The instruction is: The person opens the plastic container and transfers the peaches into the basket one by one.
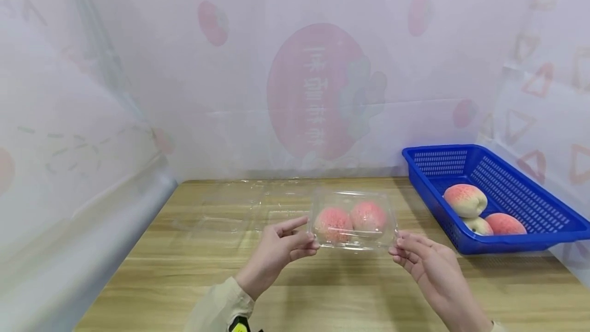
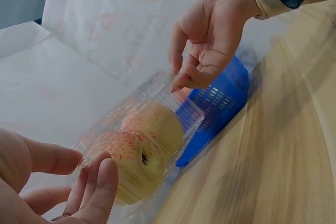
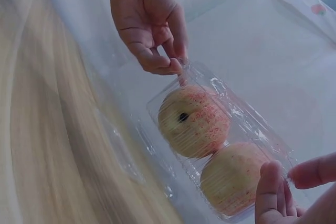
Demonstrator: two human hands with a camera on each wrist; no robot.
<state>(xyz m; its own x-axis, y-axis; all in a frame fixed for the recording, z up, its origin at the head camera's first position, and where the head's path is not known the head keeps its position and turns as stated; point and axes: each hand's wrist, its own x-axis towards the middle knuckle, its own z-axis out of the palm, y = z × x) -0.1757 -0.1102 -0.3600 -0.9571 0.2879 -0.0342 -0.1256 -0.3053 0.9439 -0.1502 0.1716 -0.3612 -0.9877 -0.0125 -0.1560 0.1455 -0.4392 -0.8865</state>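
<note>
A clear plastic clamshell box (image 1: 355, 242) with two pinkish peaches (image 1: 334, 224) inside is held up above the table, its lid down over them. My left hand (image 1: 281, 250) pinches the box's near left corner between thumb and fingers. On the opposite side my right hand (image 1: 428, 265) pinches the near right corner. In the left wrist view the peaches (image 2: 137, 156) show through the ribbed clear bottom, and the box is tilted. The right wrist view shows both hands at the box's (image 3: 231, 108) rim, one at each end.
A blue plastic basket (image 1: 438, 209) with several peaches (image 1: 465, 200) stands at the right. More clear plastic boxes (image 1: 230, 211) lie at the back left of the wooden table (image 1: 184, 281). White printed sheeting (image 1: 221, 91) hangs behind and along both sides.
</note>
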